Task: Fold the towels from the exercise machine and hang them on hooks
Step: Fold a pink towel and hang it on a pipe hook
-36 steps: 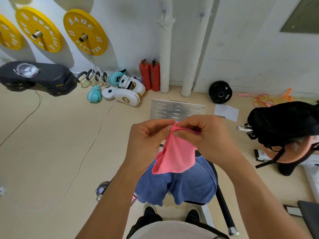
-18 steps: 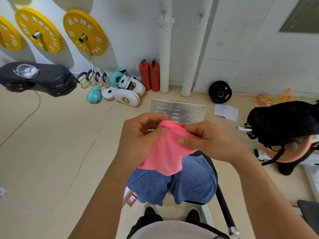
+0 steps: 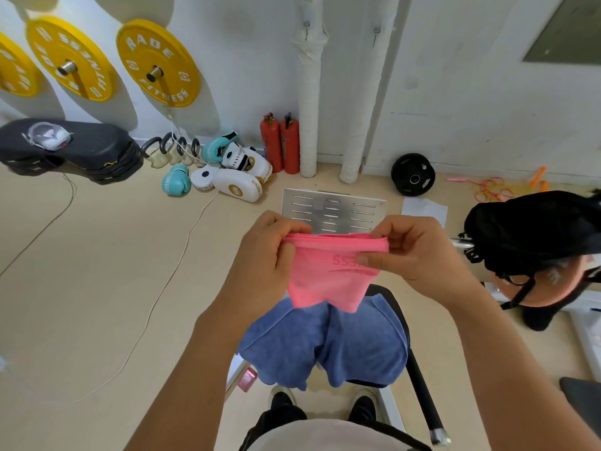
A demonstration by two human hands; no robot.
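A folded pink towel (image 3: 328, 278) with faint lettering hangs in front of me, held by its top edge. My left hand (image 3: 263, 268) pinches its left top corner and my right hand (image 3: 413, 255) pinches its right top corner, thumb across the front. Below it a blue towel (image 3: 325, 346) lies draped over the black seat of the exercise machine (image 3: 395, 304). No hooks are visible.
Yellow weight plates (image 3: 157, 61) hang on the wall at the left. Boxing gloves and pads (image 3: 227, 174), two red extinguishers (image 3: 279, 143), two wrapped pipes and a black plate (image 3: 412, 179) line the wall. A black bag (image 3: 533, 229) sits at the right. A cable crosses the floor.
My hands have moved apart, spreading the pink towel's top edge from a bunched grip into a flat, wider fold. The blue towel has not moved.
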